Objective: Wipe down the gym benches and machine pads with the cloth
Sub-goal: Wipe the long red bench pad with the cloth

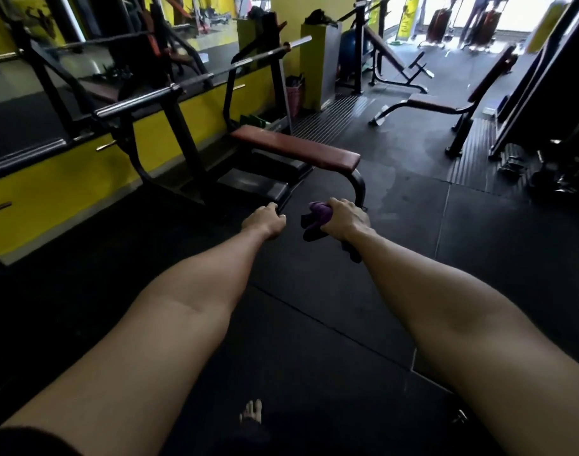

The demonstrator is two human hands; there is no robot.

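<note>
Gripping a bunched purple cloth [316,222] in the right hand [345,222] at centre frame, with the left hand [264,220] curled on nothing just beside it, both below the maroon bench pad [294,146].

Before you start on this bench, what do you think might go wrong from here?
The barbell sits racked above the far end of the bench pad, so leaning in to wipe could mean a bumped head. The bare foot could stub against the bench leg ahead. The cloth is bunched in the right hand, so it may wipe patchily.
</note>
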